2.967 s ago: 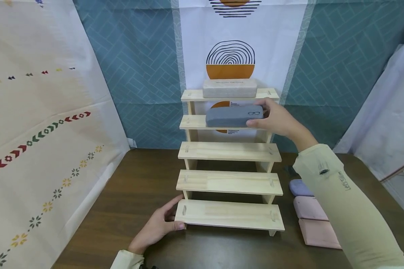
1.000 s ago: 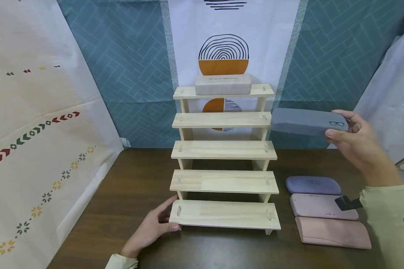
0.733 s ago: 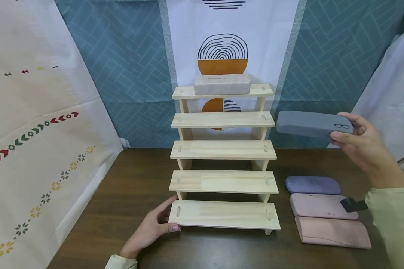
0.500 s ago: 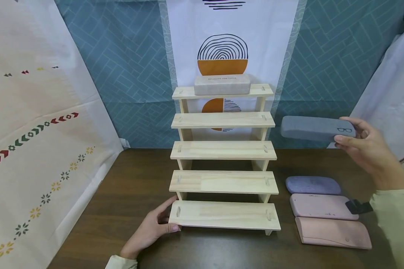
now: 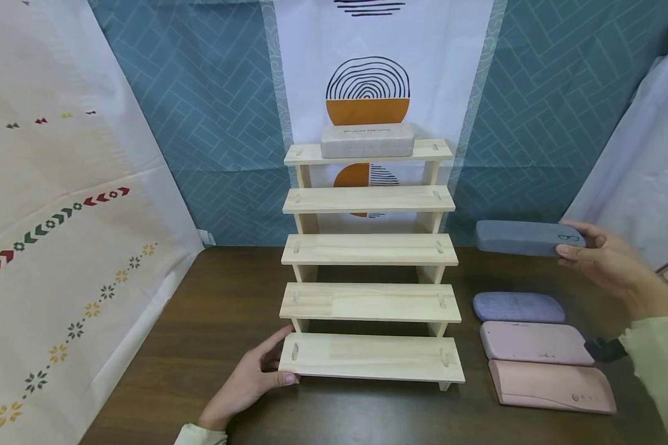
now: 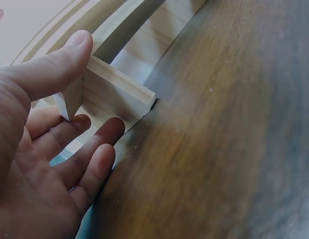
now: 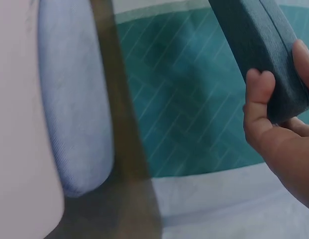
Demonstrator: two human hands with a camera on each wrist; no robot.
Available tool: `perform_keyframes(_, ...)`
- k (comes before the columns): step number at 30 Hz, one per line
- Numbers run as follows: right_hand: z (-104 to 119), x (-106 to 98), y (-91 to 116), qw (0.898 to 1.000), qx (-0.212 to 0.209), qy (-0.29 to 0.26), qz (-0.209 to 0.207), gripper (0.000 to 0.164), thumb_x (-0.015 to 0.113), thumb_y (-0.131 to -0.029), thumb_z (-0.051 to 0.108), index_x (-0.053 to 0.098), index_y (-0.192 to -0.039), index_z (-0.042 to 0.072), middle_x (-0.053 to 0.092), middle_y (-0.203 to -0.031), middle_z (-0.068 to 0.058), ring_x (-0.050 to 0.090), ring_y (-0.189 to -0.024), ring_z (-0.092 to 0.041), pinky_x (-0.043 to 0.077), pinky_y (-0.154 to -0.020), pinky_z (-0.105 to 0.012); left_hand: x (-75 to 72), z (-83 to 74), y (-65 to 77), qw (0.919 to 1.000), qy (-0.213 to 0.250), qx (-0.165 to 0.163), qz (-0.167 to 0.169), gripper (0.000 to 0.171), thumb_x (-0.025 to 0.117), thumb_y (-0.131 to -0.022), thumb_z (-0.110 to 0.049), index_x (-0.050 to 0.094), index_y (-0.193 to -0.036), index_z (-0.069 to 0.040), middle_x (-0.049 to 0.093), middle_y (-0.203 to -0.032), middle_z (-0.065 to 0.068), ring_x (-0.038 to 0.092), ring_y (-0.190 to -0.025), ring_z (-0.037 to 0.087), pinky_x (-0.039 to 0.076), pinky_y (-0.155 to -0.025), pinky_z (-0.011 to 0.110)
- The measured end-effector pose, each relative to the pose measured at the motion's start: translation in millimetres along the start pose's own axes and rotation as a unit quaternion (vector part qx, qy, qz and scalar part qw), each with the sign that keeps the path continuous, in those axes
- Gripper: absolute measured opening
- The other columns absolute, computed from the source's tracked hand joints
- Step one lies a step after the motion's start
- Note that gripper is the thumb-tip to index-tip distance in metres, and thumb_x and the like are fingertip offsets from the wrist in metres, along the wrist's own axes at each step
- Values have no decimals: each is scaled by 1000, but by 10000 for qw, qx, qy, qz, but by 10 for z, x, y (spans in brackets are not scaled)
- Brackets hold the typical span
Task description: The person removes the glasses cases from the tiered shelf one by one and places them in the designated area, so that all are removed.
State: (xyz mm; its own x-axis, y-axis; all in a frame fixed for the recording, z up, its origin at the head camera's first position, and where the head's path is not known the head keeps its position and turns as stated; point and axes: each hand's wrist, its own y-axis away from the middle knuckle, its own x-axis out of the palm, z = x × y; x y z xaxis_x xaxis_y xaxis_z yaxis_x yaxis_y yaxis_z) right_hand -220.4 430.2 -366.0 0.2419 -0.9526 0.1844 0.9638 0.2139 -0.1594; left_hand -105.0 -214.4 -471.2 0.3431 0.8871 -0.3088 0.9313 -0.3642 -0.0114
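My right hand [image 5: 607,256] grips the right end of a blue-grey glasses case [image 5: 520,238] with a small glasses print. The case hangs in the air, to the right of a stepped wooden display rack [image 5: 367,247]; the right wrist view has fingers and thumb on either side of its end [image 7: 273,74]. At the lower left, my left hand [image 5: 250,380] holds the left end of the rack's bottom step [image 5: 373,357], thumb at the front edge. In the left wrist view the other fingers [image 6: 99,134] bend beside the step's wooden support [image 6: 114,89].
A pale grey case [image 5: 367,141] lies on the top step. On the brown table [image 5: 228,296], right of the rack, a purple case [image 5: 518,307], a light pink case [image 5: 534,342] and a salmon-pink case [image 5: 551,386] lie in a row. Patterned cloths [image 5: 200,123] hang behind and at the sides.
My right hand has lifted the blue-grey case off the second step from the top, carried it right, and lowered it lately. My left hand keeps its hold on the bottom step.
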Motion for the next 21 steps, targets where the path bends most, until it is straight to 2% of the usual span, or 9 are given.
perform_keyframes(6,-163,-129,19,9982,442,353,218,51,51,-93,-22,64,-125,16,65,-111,-1,67,-94,-14,56,-79,-29,-8,14,-1,10000,-76,-27,-37,87,85,-83,-14,39,-157,-17,60,-123,19,65,-99,28,52,-82,31)
perform_keyframes(10,-261,-159,9,9961,628,537,314,52,52,-91,-24,62,-124,15,66,-111,-2,68,-95,-16,57,-80,-30,-5,10,3,10000,-5,46,6,87,84,-83,-12,38,-157,-15,61,-121,19,65,-98,27,53,-81,31)
perform_keyframes(13,-312,-174,0,9922,809,874,370,51,53,-92,-23,59,-126,15,65,-112,0,67,-96,-15,56,-79,-30,-3,6,7,9999,37,89,44,88,84,-83,-12,37,-157,-13,61,-121,19,66,-98,27,53,-81,32)
perform_keyframes(16,-351,-188,-6,9840,1062,1378,378,50,56,-93,-19,52,-128,17,62,-112,3,65,-96,-13,56,-79,-29,-2,4,9,9999,45,73,58,88,84,-83,-12,36,-157,-14,61,-120,18,66,-98,27,53,-81,32)
perform_keyframes(18,-382,-189,-18,9744,1239,1847,330,49,58,-94,-14,47,-131,16,60,-111,6,63,-95,-10,56,-79,-29,-2,7,8,10000,33,56,54,88,84,-83,-12,37,-157,-14,61,-120,18,66,-99,27,53,-81,32)
perform_keyframes(21,-429,-176,-43,9560,1437,2536,340,54,62,-96,-5,34,-142,3,58,-112,8,62,-96,-6,55,-79,-28,-2,14,8,10000,-12,12,28,88,84,-83,-12,37,-157,-15,62,-120,18,66,-99,28,53,-81,32)
